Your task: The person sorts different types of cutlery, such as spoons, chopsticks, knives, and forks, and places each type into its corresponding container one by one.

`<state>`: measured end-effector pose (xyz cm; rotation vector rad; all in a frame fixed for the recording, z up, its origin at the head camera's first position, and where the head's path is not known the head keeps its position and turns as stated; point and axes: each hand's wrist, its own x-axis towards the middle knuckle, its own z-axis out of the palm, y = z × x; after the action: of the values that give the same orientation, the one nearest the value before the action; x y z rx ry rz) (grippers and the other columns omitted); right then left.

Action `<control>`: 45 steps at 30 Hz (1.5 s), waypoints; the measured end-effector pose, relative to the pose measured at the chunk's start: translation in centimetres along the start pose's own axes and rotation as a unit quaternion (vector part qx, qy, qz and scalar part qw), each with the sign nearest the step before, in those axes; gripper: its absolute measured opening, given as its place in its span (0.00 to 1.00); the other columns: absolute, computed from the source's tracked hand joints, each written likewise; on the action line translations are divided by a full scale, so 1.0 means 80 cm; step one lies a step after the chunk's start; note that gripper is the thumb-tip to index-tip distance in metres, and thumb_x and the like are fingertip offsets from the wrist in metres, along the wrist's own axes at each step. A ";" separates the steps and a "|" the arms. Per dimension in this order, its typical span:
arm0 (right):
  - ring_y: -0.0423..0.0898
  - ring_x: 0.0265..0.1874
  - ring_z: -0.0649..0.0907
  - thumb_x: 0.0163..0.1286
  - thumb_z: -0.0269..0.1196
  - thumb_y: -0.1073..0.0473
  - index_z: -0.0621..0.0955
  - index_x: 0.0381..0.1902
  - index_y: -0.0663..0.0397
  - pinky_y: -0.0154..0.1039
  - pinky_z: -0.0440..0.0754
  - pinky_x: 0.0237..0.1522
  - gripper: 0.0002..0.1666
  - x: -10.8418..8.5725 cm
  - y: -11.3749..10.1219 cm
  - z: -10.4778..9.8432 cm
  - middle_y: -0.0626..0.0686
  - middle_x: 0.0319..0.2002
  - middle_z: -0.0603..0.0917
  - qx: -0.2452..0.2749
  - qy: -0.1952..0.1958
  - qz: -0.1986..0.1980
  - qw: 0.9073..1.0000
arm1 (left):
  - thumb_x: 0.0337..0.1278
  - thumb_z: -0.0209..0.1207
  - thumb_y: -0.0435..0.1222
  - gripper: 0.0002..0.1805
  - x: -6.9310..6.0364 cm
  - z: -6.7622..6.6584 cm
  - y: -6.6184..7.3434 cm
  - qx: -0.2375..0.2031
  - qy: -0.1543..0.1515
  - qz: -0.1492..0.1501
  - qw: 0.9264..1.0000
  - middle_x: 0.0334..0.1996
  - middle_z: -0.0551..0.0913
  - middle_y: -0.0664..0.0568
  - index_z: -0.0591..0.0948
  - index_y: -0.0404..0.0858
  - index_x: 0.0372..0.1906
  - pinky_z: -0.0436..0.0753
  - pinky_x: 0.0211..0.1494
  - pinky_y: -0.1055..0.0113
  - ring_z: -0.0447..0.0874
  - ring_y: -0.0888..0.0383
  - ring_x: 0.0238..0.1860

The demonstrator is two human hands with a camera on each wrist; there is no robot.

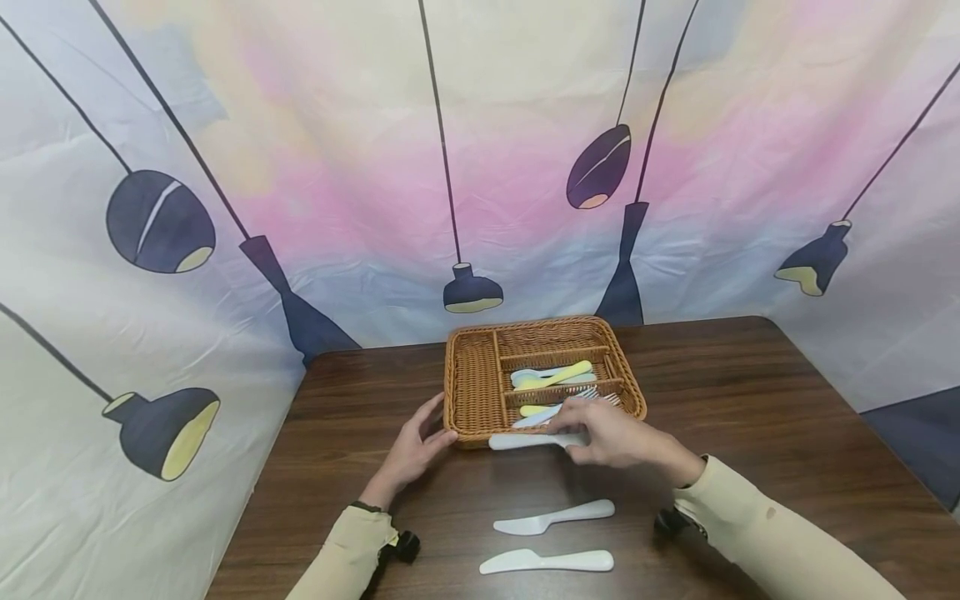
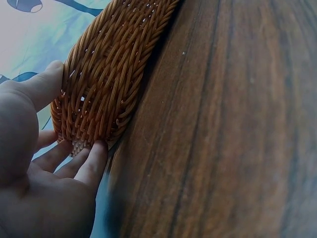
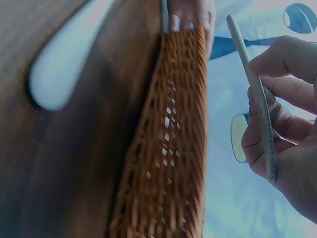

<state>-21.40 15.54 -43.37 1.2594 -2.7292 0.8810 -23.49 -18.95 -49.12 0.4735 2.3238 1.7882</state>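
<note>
The front left corner of a brown wicker cutlery basket [image 1: 447,367] is held by my left hand [image 1: 412,446], thumb and fingers on either side of it in the left wrist view. A white plastic knife [image 1: 525,441] is pinched in my right hand [image 1: 611,433], just above the basket's front rim. Its handle points left, and fine teeth show along its edge in the right wrist view. Yellow and pale blue spoons [image 1: 551,377] lie in the middle compartment. Forks and other pieces [image 1: 536,411] fill the front compartment, partly hidden by my right hand.
Two more white knives, an upper one [image 1: 555,518] and a lower one [image 1: 551,562], lie on the dark wooden table [image 1: 352,387] in front of the basket. Behind the table hangs a cloth [image 1: 337,167] printed with lamps.
</note>
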 end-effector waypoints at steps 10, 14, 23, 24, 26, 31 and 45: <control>0.37 0.30 0.74 0.57 0.66 0.66 0.86 0.47 0.49 0.28 0.74 0.27 0.19 0.031 0.035 -0.034 0.44 0.39 0.81 -0.019 0.032 0.010 0.999 | 0.62 0.62 0.30 0.41 -0.001 -0.001 0.001 -0.007 0.000 -0.007 1.000 0.76 0.51 0.37 0.54 0.33 0.76 0.74 0.69 0.60 0.55 0.40 0.74; 0.38 0.29 0.73 0.58 0.64 0.66 0.86 0.49 0.49 0.30 0.74 0.27 0.20 0.044 0.048 -0.047 0.44 0.38 0.80 -0.014 0.036 0.020 0.999 | 0.62 0.62 0.31 0.41 -0.002 -0.001 0.003 -0.004 -0.004 -0.006 1.000 0.76 0.51 0.37 0.54 0.33 0.76 0.74 0.69 0.61 0.55 0.40 0.74; 0.41 0.29 0.73 0.60 0.62 0.66 0.85 0.51 0.52 0.35 0.73 0.28 0.20 0.070 0.068 -0.057 0.45 0.39 0.80 0.004 0.038 0.033 0.999 | 0.63 0.62 0.31 0.40 -0.002 -0.001 0.003 -0.003 -0.004 -0.004 1.000 0.76 0.51 0.37 0.55 0.34 0.75 0.74 0.69 0.61 0.56 0.40 0.74; 0.42 0.29 0.73 0.60 0.62 0.66 0.85 0.51 0.53 0.35 0.74 0.28 0.20 0.072 0.072 -0.056 0.46 0.38 0.80 0.008 0.040 0.033 0.999 | 0.63 0.61 0.31 0.40 -0.002 -0.001 0.003 -0.002 -0.005 -0.003 1.000 0.76 0.51 0.37 0.55 0.33 0.75 0.74 0.69 0.62 0.56 0.40 0.74; 0.42 0.30 0.74 0.61 0.62 0.66 0.85 0.51 0.54 0.36 0.76 0.30 0.19 0.076 0.083 -0.056 0.46 0.39 0.81 0.008 0.045 0.033 0.998 | 0.63 0.61 0.31 0.41 -0.002 -0.002 0.002 -0.004 -0.005 -0.003 1.000 0.76 0.51 0.37 0.55 0.33 0.76 0.74 0.68 0.62 0.55 0.40 0.74; 0.42 0.33 0.78 0.62 0.62 0.67 0.85 0.50 0.54 0.39 0.81 0.34 0.18 0.083 0.106 -0.060 0.49 0.41 0.82 0.017 0.056 0.044 0.997 | 0.63 0.62 0.32 0.41 -0.002 -0.002 0.002 -0.007 -0.009 -0.002 1.000 0.76 0.50 0.37 0.54 0.33 0.76 0.74 0.68 0.64 0.55 0.40 0.74; 0.47 0.28 0.71 0.64 0.59 0.64 0.85 0.53 0.51 0.40 0.70 0.28 0.20 0.116 0.141 -0.072 0.52 0.40 0.80 0.023 0.047 0.133 0.990 | 0.61 0.63 0.32 0.41 0.010 -0.003 -0.039 -0.012 0.007 0.011 1.000 0.76 0.52 0.41 0.57 0.41 0.76 0.75 0.67 0.65 0.58 0.42 0.74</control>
<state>-36.91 17.74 -41.87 0.8447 -2.8581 1.0005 -24.76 -19.62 -52.02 0.4853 2.3127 1.8332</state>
